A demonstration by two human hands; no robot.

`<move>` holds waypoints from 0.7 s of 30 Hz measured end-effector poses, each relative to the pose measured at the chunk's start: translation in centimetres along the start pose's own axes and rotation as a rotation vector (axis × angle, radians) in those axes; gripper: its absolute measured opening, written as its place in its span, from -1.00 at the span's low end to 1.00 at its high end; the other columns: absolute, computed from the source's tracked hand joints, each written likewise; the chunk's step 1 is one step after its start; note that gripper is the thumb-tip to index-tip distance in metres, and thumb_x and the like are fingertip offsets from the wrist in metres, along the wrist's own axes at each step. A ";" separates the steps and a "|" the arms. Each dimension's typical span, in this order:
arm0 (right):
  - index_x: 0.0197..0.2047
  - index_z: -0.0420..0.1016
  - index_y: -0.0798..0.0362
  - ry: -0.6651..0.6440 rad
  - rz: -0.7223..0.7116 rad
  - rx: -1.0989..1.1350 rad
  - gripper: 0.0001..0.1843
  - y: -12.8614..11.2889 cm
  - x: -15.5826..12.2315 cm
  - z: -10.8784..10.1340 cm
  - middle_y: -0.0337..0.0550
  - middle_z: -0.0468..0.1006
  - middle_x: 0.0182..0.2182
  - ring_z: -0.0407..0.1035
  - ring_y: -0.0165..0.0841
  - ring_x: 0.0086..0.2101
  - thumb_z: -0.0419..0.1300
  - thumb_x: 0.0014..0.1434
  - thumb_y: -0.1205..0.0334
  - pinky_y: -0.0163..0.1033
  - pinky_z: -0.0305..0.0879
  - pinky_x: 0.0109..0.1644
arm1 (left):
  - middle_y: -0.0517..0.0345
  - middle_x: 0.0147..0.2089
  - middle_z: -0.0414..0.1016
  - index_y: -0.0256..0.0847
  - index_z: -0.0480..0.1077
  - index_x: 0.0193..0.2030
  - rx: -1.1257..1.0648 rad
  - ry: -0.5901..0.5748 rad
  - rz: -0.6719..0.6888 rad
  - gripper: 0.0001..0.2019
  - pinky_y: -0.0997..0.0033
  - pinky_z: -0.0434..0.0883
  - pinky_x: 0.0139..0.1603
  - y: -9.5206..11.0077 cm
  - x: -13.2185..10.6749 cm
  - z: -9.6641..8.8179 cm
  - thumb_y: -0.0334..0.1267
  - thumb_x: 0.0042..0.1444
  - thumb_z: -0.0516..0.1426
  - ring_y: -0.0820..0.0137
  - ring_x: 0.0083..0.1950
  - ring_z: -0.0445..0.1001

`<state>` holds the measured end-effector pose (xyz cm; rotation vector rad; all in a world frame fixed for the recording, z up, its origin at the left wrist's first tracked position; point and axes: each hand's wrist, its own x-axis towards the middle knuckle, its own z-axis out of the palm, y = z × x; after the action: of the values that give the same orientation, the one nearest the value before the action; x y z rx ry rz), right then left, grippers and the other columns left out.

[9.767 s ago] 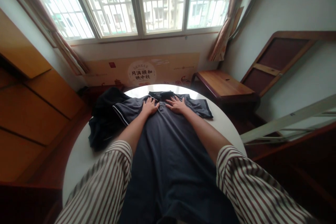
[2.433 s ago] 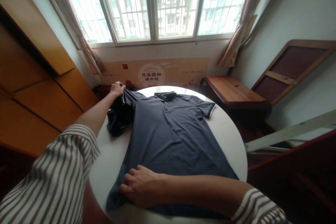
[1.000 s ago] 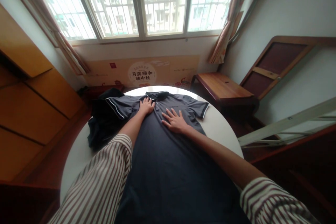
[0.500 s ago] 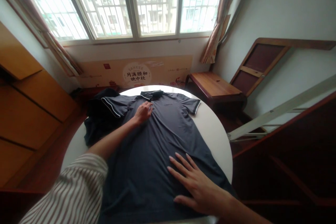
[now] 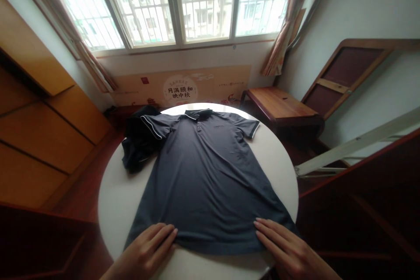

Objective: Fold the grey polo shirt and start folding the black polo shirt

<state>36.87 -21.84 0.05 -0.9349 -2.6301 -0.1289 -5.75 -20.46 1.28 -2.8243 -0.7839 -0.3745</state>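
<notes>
A dark grey polo shirt (image 5: 210,183) lies spread front up, its collar at the far side and its hem towards me. My left hand (image 5: 149,247) is at the left part of the hem, fingers together and closed on the cloth. At the right part of the hem, my right hand (image 5: 284,245) holds the fabric in the same way. Both thumbs are hidden. Between the hands the hem sags in a shallow curve, with small creases. A crumpled black garment (image 5: 136,148) lies beside the shirt's left sleeve.
Under the shirt is a round white table (image 5: 114,197). A low wooden table (image 5: 278,103) stands beyond it to the right, near a pale metal frame (image 5: 354,140). Wooden cabinets (image 5: 62,135) are on the left. A barred window (image 5: 203,4) with curtains is ahead.
My left hand has left the buttons near the collar and come down to the hem. My right hand has moved from lying spread on the shirt to the hem's right part. The view has shifted slightly.
</notes>
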 end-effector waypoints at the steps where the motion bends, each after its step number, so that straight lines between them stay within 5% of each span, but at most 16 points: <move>1: 0.22 0.42 0.11 0.023 0.019 0.000 -0.39 0.5 -0.2 -0.1 -0.01 0.52 0.11 0.40 -0.23 0.12 -0.02 0.13 0.57 -0.16 0.47 0.13 | -0.02 0.07 0.55 -0.27 0.41 0.15 0.019 -0.006 0.009 -0.58 0.25 0.50 0.09 -0.1 -0.3 0.1 -0.56 0.21 -0.02 0.23 0.07 0.50; 6: 0.18 0.46 0.03 0.103 0.098 -0.037 -0.42 2.2 -1.4 -0.9 -0.02 0.60 -0.02 0.49 -0.24 -0.03 0.00 0.14 0.53 -0.16 0.51 0.00 | -0.02 0.08 0.53 -0.21 0.29 0.29 0.001 -0.018 -0.104 -0.39 0.29 0.51 0.09 -1.3 -1.6 0.1 -0.61 0.09 -0.04 0.22 0.06 0.50; 12: 0.00 0.55 -0.01 0.129 0.178 -0.015 -0.53 1.3 -1.9 -1.4 -0.06 0.63 -0.14 0.50 -0.26 -0.09 -0.03 0.16 0.51 -0.17 0.49 -0.01 | 0.04 -0.20 0.54 -0.09 0.47 -0.01 -0.170 0.033 -0.278 -0.52 0.40 0.57 -0.17 -2.2 -2.0 -1.1 -0.61 0.05 -0.05 0.31 -0.22 0.53; 16: -0.10 0.56 0.02 0.146 0.172 -0.017 -0.59 0.6 -1.4 -2.1 -0.05 0.62 -0.20 0.50 -0.28 -0.14 -0.02 0.17 0.52 -0.22 0.49 -0.04 | 0.07 -0.22 0.52 0.00 0.48 0.00 -0.250 -0.050 -0.254 -0.55 0.46 0.53 -0.28 -2.3 -1.7 -2.7 -0.53 0.05 0.02 0.33 -0.29 0.50; 21: 0.07 0.52 -0.05 0.066 0.174 0.006 -0.57 1.4 -2.2 -2.4 -0.10 0.60 -0.06 0.47 -0.26 -0.03 0.10 0.18 0.43 -0.21 0.48 0.05 | 0.15 -0.32 0.49 0.21 0.43 0.10 -0.288 -0.093 -0.209 -0.55 0.55 0.41 -0.46 -3.4 -3.6 -2.8 -0.37 0.12 0.12 0.42 -0.45 0.40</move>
<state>40.04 -22.53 1.54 -1.1318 -2.4750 -0.1074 -11.03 -20.03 3.26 -3.0509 -1.1334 -0.4205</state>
